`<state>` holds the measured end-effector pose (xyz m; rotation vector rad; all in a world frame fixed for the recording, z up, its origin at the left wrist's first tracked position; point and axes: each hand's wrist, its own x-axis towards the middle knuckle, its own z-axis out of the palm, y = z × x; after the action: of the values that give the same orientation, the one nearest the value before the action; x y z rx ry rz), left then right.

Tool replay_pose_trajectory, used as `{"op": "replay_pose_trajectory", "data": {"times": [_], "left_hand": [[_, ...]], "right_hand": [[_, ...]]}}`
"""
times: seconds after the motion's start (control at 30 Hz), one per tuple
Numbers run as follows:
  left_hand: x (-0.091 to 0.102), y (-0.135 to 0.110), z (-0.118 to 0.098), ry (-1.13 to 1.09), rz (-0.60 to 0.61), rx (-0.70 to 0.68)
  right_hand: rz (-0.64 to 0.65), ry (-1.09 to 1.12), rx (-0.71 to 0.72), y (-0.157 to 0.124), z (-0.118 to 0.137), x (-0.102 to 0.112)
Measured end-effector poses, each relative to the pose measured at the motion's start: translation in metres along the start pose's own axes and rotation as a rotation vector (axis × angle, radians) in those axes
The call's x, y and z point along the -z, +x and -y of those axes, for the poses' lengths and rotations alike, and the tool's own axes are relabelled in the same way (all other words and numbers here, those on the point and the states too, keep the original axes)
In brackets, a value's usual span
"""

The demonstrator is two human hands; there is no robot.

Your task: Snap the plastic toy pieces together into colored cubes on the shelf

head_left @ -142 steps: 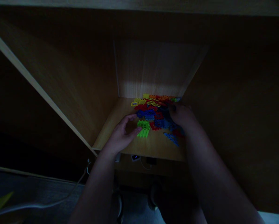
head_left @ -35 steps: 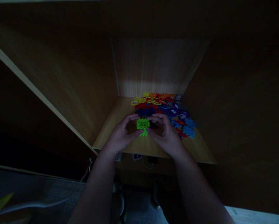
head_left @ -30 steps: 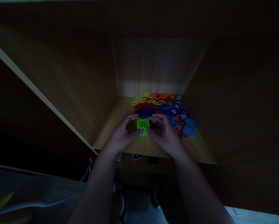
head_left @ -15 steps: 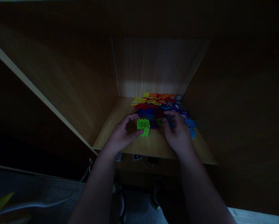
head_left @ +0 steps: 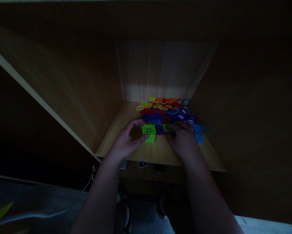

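Note:
A lime-green cube of toothed interlocking tiles stands near the shelf's front, with a window-like grid on top. My left hand is curved round its left side, thumb against the front face and fingers by the back edge. Beside it, my right hand reaches down with bent fingers at a flat green tile on the near side of the pile. Its fingertips are pinched at that tile's right end, which they partly cover.
A pile of flat toothed tiles in red, yellow and orange, dark blue and light blue spreads over the wooden shelf. Purple wheel-like pieces lie at right. Cabinet walls close in both sides. Below hangs a cable.
My right hand has lowered and its fingers have closed from a wide spread onto the green tile. My left hand keeps its place at the cube.

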<state>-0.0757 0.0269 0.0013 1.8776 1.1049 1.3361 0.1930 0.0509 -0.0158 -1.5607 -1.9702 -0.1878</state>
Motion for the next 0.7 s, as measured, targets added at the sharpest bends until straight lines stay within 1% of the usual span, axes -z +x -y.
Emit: {"op": "replay_pose_trajectory", "data": {"times": [0.17,0.33,0.43,0.57,0.63,0.7], "left_hand": [[0.0,0.0,0.002,-0.006,0.0,-0.01],[0.0,0.0,0.003,0.004,-0.007,-0.007],[0.001,0.0,0.002,0.005,-0.013,-0.003],[0.001,-0.001,0.002,0.006,-0.039,-0.002],[0.001,-0.002,0.0,0.018,-0.086,-0.004],[0.002,-0.003,-0.006,0.04,-0.17,-0.013]], "right_hand": [[0.055,-0.03,-0.025,0.002,0.004,0.004],[0.03,-0.058,-0.04,0.003,0.007,0.006],[-0.044,-0.018,-0.055,0.003,0.007,0.005],[-0.195,0.085,-0.071,0.004,0.008,0.008],[-0.276,0.158,-0.069,0.004,0.01,0.014],[-0.334,0.241,-0.031,0.003,0.015,0.025]]}}
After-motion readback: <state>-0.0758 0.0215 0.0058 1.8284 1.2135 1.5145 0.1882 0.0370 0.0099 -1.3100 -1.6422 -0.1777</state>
